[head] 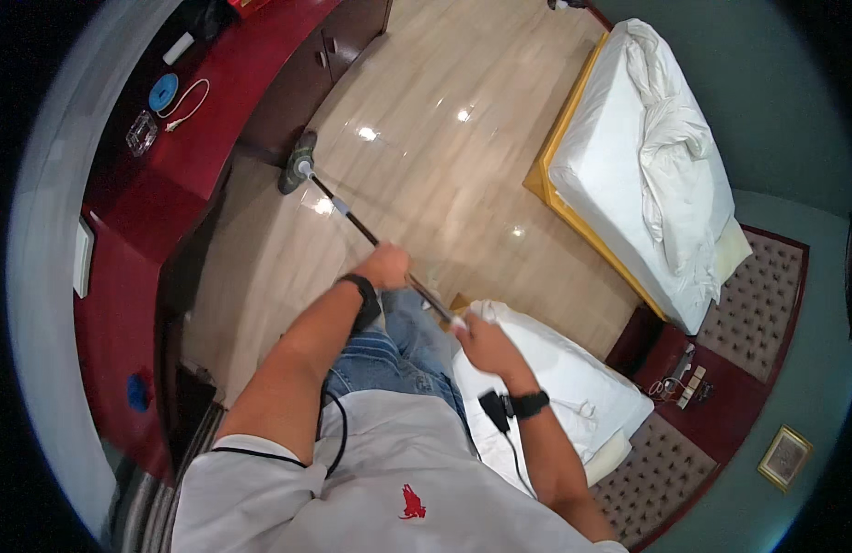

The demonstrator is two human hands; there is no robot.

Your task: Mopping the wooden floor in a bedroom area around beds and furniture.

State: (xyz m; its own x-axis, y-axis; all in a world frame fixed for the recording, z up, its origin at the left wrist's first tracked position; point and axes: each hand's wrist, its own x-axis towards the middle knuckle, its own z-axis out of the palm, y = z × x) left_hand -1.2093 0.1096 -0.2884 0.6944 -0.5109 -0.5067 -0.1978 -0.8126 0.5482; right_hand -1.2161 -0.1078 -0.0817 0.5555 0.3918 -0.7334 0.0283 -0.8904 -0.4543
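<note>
A flat mop (356, 223) slants across the middle of the view, its dark pole running from my hands down to the floor. Its grey-green head (292, 178) lies on the glossy floor (426, 159), close against the dark cabinet on the left. My left hand (386, 266) is wrapped around the pole about midway. At the pole's upper end, my right hand (486, 342) grips the handle, partly covering its pale tip. Both wrists wear black straps.
A red-topped desk (191, 166) curves along the left, bearing a glass ashtray (142, 133), a blue round item (163, 92) and a white cable. Beds with white bedding (605, 145) stand at right and beside me (564, 366). Between them is a red nightstand (664, 352).
</note>
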